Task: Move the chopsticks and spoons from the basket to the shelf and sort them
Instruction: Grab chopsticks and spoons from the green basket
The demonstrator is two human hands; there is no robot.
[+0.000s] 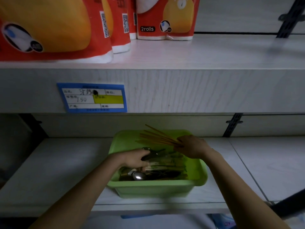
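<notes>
Chopsticks of pale yellowish wood (158,138) were bunched in the right hand (193,146), whose fingers were curled round one end of the bundle while the free ends fanned up and to the left, above the far half of a green rectangular plastic basket (156,184). That basket stood on the lower white shelf (57,162), close to its front edge. Inside it lay a dim heap of utensils, mostly dark handles and pale sticks lying lengthwise. Near the front wall a shiny metal spoon (138,176) showed its bowl. The rest of the heap was too dark to sort out. The left hand (135,160) reached into the basket's left side, its thumb and fingers closed on a dark-handled utensil (149,156) at the top of the heap. Both hands were apart, each gripping its own load. Above, the thick white upper shelf (181,86) carried a blue price label (92,97) on its front face, and red and orange packs of paper rolls (165,17) stood in a row on top. A black slotted bracket (233,124) ran up the back wall to the right of the basket.
</notes>
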